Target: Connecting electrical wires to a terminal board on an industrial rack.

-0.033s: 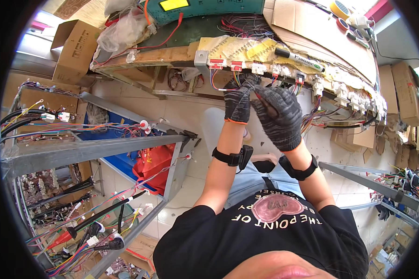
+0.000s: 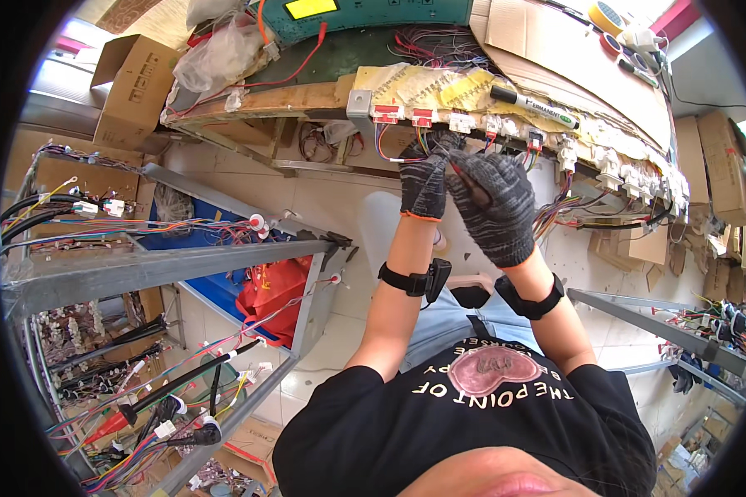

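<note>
Head view: you are standing at a wiring board point(image 2: 439, 91), looking down on both gloved hands raised to its lower edge. Your left hand point(image 2: 423, 184) is curling narrow around a bunch of coloured wires point(image 2: 406, 142) just below the board's edge, under the red-topped connectors point(image 2: 402, 113). Your right hand point(image 2: 496, 207) is pressing against the left one, its fingers pinching close at the same wires; whether it is gripping one wire or only touching them, the glove is hiding. The wires are hanging from the board edge, right between your fingertips. A black marker point(image 2: 532, 106) is lying on the board above your right hand. A metal rack point(image 2: 166, 267) strung with more wire is standing well left of the board.

To do this well, I judge you should be steadying the bunch with the left hand and guiding one wire at a time with the right, keeping it straight towards its connector.
</note>
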The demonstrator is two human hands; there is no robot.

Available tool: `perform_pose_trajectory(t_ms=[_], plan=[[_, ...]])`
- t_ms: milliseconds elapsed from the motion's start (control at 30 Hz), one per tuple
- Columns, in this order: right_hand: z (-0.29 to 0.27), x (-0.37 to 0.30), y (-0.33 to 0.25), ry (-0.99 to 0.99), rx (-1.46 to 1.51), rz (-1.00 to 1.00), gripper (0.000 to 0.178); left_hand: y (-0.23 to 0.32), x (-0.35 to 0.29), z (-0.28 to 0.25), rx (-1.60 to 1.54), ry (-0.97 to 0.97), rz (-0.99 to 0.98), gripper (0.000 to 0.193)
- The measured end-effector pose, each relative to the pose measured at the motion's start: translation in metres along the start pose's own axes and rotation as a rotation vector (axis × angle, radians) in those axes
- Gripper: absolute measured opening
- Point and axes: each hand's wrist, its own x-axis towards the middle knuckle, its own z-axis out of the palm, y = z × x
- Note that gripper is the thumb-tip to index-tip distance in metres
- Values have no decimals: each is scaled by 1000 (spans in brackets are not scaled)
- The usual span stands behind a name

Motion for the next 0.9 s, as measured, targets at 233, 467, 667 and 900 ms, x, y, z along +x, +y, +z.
perform_pose_trajectory(t_ms=[233, 467, 667, 900], plan=[[13, 9, 3, 16, 46, 32, 26, -12, 0, -21, 394, -339, 160, 35], [18, 11, 5, 43, 34, 36, 25, 5, -3, -6, -679, -532, -156, 41], [18, 14, 4, 40, 16, 31, 23, 2, 4, -10, -733, -434, -298, 47], [19, 15, 2, 32, -20, 26, 21, -19, 11, -21, 78, -391, 266, 33]])
